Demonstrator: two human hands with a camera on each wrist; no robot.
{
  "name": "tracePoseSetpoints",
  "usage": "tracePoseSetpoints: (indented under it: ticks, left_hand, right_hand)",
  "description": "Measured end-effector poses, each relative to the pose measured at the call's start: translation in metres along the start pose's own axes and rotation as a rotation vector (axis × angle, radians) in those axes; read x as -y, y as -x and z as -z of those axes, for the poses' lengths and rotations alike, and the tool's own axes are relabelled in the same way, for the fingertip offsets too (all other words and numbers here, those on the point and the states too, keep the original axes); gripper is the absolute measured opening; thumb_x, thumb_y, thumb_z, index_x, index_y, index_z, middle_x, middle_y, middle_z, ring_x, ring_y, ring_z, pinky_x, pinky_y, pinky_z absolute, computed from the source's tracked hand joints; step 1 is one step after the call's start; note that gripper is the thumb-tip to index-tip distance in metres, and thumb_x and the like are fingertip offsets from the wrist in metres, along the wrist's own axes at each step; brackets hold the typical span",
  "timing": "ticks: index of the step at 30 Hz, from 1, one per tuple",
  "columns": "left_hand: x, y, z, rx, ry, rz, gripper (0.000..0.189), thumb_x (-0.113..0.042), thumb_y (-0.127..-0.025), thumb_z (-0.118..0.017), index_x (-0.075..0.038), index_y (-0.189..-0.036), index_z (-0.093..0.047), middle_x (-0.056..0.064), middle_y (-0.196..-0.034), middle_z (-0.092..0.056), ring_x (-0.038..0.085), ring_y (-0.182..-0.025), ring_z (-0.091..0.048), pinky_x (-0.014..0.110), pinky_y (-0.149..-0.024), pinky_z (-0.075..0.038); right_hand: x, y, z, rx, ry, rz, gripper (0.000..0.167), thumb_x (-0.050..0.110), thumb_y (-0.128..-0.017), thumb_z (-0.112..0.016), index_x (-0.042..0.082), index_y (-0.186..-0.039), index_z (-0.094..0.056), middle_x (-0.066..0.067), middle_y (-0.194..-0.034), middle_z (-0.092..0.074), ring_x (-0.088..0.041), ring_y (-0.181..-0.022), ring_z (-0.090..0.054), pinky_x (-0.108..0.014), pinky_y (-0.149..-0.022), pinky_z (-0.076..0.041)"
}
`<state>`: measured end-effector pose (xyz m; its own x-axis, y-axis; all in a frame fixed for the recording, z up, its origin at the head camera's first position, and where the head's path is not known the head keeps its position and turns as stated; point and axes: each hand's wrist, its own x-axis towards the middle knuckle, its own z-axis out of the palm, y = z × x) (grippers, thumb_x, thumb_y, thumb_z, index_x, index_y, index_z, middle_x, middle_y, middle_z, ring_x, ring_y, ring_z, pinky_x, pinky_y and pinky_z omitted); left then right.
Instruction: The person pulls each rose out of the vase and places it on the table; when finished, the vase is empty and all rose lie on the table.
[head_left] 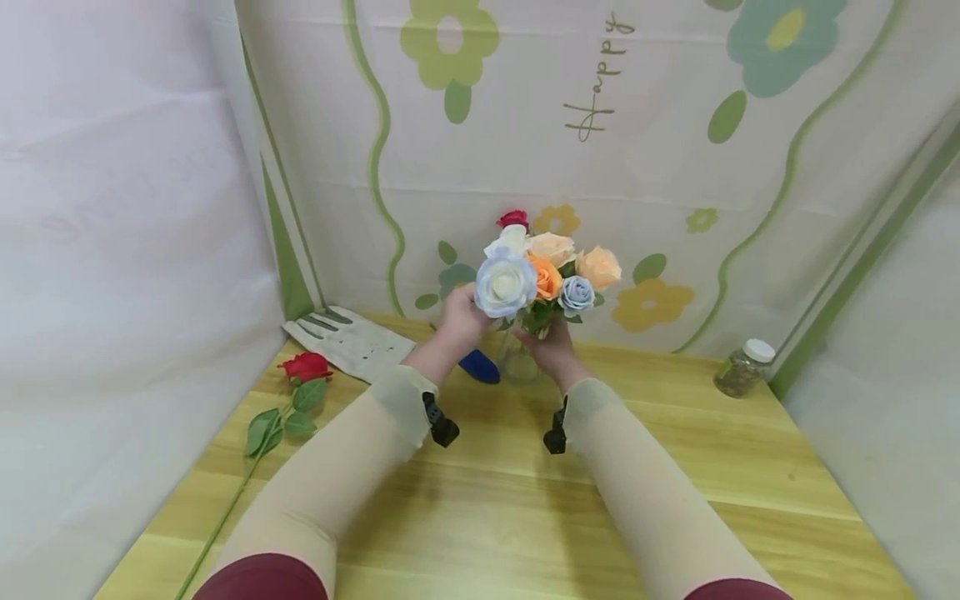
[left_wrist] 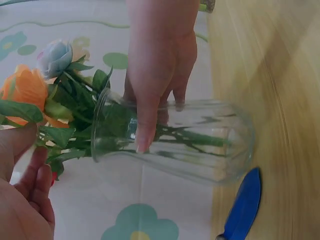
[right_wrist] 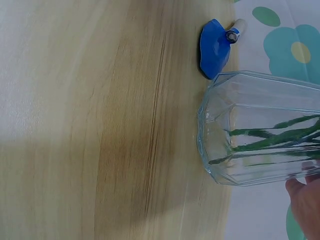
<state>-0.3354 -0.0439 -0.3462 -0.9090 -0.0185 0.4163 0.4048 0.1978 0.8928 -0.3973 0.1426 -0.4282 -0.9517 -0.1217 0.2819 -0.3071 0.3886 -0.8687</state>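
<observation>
A clear glass vase [head_left: 519, 364] with green stems inside stands on the table near the back edge. My right hand [head_left: 553, 346] grips it just below the rim, the thumb across the front in the left wrist view. Above the rim crowd an orange rose [head_left: 546, 277], peach roses [head_left: 598, 267], a small blue rose [head_left: 577, 295], a white rose [head_left: 510, 241] and a red one [head_left: 513, 218]. My left hand [head_left: 459, 323] is at the left of the bunch, thumb and fingers curled in at the leaves under a large pale-blue rose [head_left: 504, 285]; its stem is mostly hidden.
A long-stemmed red rose [head_left: 306, 367] lies at the left edge of the table. Behind it is a pale glove [head_left: 352, 343]. A blue trowel [head_left: 478, 367] lies close left of the vase. A white-lidded jar [head_left: 744, 368] stands at the back right, before the printed cloth [head_left: 480, 158].
</observation>
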Motion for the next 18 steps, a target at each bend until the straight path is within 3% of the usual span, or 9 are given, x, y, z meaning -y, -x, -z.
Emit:
tracePoseSetpoints:
  ticks: [5,9,13,15,18]
  left_hand:
    - [-0.002,0.000,-0.005,0.050,-0.133,-0.073,0.019,0.000,-0.085,-0.074,-0.002,-0.104,-0.074,0.007,-0.095,-0.062,0.020,-0.088,-0.054,0.031,-0.075,-0.047]
    - [-0.006,-0.004,-0.011,0.038,-0.262,-0.239,0.023,-0.006,-0.084,-0.078,-0.004,-0.107,-0.075,0.006,-0.102,-0.063,0.022,-0.097,-0.057,0.037,-0.086,-0.045]
    - [-0.009,-0.005,-0.017,-0.036,-0.393,-0.406,0.018,-0.008,-0.083,-0.079,-0.006,-0.101,-0.077,0.006,-0.102,-0.064,0.025,-0.099,-0.057,0.042,-0.087,-0.040]
    - [-0.010,-0.005,-0.020,-0.057,-0.430,-0.454,0.012,-0.007,-0.085,-0.076,-0.006,-0.097,-0.077,0.006,-0.097,-0.063,0.025,-0.095,-0.056,0.042,-0.083,-0.040]
    - [-0.011,-0.005,-0.023,-0.083,-0.420,-0.476,0.010,-0.006,-0.085,-0.075,-0.006,-0.094,-0.077,0.006,-0.093,-0.063,0.026,-0.090,-0.057,0.043,-0.080,-0.041]
  right_hand:
    - [0.001,0.002,0.000,-0.003,-0.060,0.118,0.081,0.013,-0.090,-0.073,0.013,-0.155,-0.024,-0.008,-0.155,-0.034,-0.021,-0.143,-0.028,-0.043,-0.116,-0.021]
    - [0.004,0.004,0.002,-0.011,-0.095,0.163,0.081,0.012,-0.089,-0.075,0.012,-0.153,-0.027,-0.009,-0.153,-0.036,-0.020,-0.142,-0.029,-0.043,-0.115,-0.021]
    - [0.006,0.004,0.003,-0.002,-0.087,0.138,0.080,0.012,-0.088,-0.076,0.012,-0.153,-0.028,-0.008,-0.151,-0.037,-0.023,-0.141,-0.031,-0.044,-0.114,-0.024]
    - [0.006,0.004,0.003,0.005,-0.063,0.116,0.079,0.014,-0.089,-0.075,0.013,-0.153,-0.028,-0.007,-0.151,-0.037,-0.024,-0.140,-0.032,-0.044,-0.113,-0.026]
    - [0.007,0.003,0.003,0.006,-0.023,0.087,0.077,0.018,-0.090,-0.075,0.014,-0.152,-0.029,-0.006,-0.151,-0.038,-0.023,-0.139,-0.033,-0.042,-0.113,-0.027]
